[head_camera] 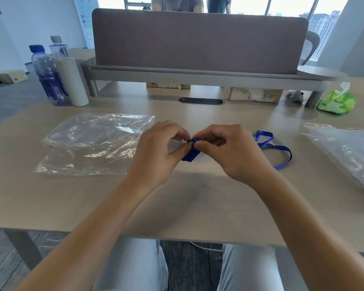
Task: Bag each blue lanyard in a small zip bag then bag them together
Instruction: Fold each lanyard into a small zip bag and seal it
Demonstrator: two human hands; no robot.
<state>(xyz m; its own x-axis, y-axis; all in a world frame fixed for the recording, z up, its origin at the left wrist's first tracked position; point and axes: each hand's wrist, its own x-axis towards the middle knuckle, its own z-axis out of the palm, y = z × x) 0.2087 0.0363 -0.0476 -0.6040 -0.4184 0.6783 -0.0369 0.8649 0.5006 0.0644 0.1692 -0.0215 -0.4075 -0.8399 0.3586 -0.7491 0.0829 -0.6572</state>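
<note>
A folded blue lanyard (191,153) is pinched between my left hand (159,151) and my right hand (229,151) just above the middle of the wooden table (177,196). A small metal clip shows at the bundle's top between my fingertips. A second blue lanyard (275,147) lies loose in loops on the table just right of my right hand. Clear zip bags (93,143) lie flat in an overlapping pile to the left of my left hand. Another clear bag (345,152) rests at the right edge.
Two plastic water bottles (47,74) and a white cylinder (73,80) stand at the back left. A green tissue pack (335,100) sits at the back right. A brown divider panel (198,40) on a grey rail closes the far side, with people beyond it.
</note>
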